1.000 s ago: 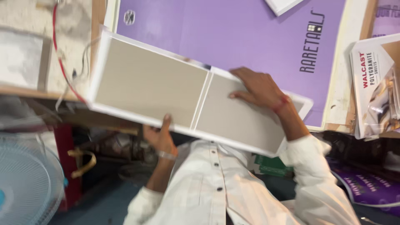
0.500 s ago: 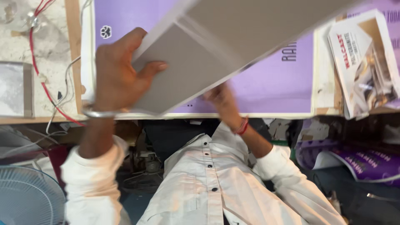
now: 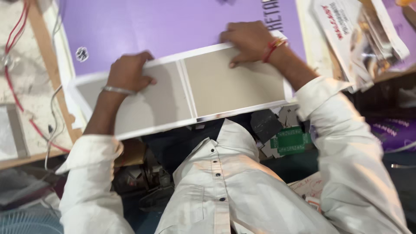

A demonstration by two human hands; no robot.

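Lying lengthwise left-to-right, the grey panel (image 3: 216,89) has both hands (image 3: 128,71) (image 3: 247,41) gripping its far edge.

Both hands (image 3: 130,71) on white-framed panel (image 3: 216,86)
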